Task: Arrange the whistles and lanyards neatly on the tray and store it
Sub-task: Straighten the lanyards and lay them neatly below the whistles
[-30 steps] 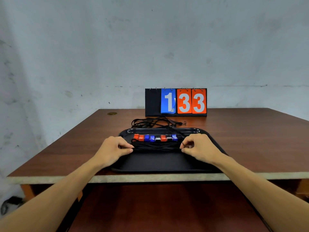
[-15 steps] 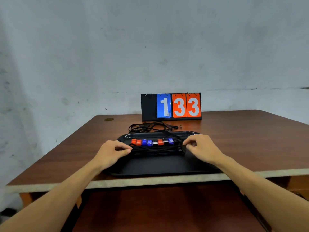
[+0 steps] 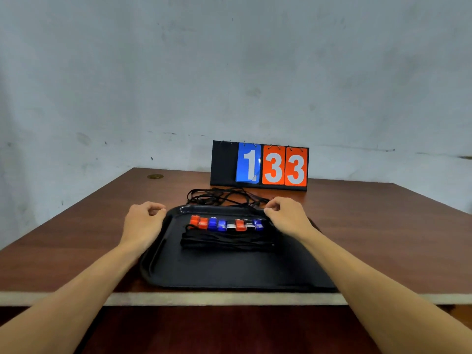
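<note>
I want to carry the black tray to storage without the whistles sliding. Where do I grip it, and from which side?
Grip the tray by its raised rim at the middle of the left and right edges, one hand coming in from each side. It is wide and shallow, and the whistles seem to lie loose on it, so keep it level.

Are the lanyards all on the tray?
No. One bundle lies on the tray; a loose tangle sits on the table behind it.
</note>
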Demonstrator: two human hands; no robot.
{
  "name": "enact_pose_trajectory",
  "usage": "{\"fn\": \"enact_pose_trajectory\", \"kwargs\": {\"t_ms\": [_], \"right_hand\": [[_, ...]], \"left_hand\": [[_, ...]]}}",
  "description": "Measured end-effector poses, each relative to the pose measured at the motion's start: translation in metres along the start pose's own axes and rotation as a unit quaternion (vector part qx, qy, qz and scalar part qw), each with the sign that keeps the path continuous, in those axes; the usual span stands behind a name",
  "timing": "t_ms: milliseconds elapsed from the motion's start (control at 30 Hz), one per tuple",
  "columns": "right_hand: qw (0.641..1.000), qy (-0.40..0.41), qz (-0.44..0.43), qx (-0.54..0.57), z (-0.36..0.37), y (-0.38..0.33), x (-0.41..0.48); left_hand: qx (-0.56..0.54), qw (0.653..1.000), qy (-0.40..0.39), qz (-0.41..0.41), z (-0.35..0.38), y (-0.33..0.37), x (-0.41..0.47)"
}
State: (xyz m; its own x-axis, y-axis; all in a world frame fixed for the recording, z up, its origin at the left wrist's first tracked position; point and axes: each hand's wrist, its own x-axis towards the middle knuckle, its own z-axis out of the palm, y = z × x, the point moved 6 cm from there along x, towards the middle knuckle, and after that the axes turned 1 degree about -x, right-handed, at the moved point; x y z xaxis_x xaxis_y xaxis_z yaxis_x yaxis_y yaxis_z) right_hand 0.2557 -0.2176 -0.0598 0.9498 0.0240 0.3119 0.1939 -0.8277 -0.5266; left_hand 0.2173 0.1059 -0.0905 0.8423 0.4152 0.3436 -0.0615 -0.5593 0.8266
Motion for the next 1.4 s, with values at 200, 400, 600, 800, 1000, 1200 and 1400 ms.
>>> {"fn": "enact_pose_trajectory", "kwargs": {"t_ms": [200, 400, 600, 800, 1000, 1200, 1400], "right_hand": [[0.992, -0.058, 0.073, -0.08, 0.017, 0.0, 0.03], [0.99, -0.071, 0.096, -0.069, 0.031, -0.001, 0.037], [0.984, 0.091, -0.004, 0.154, -0.007, -0.035, 0.03], [0.951, 0.1, -0.077, 0.281, -0.047, -0.079, 0.01], [0.921, 0.052, -0.155, 0.354, -0.068, -0.117, -0.014], [0.893, 0.085, -0.161, 0.411, -0.112, -0.117, -0.035], [0.93, 0.1, -0.123, 0.333, -0.123, -0.08, -0.053]], "left_hand": [[0.012, 1.0, -0.02, -0.014, 0.008, -0.006, 0.005], [0.012, 0.999, -0.043, -0.022, 0.009, -0.003, 0.0], [0.057, 0.997, -0.054, 0.017, 0.006, 0.012, -0.01], [0.185, 0.963, -0.081, 0.179, 0.007, 0.075, -0.019], [-0.004, 0.966, -0.145, 0.215, 0.01, 0.183, -0.04], [-0.18, 0.929, -0.286, 0.149, 0.027, 0.217, -0.06], [-0.218, 0.915, -0.321, 0.108, 0.016, 0.216, -0.087]]}}
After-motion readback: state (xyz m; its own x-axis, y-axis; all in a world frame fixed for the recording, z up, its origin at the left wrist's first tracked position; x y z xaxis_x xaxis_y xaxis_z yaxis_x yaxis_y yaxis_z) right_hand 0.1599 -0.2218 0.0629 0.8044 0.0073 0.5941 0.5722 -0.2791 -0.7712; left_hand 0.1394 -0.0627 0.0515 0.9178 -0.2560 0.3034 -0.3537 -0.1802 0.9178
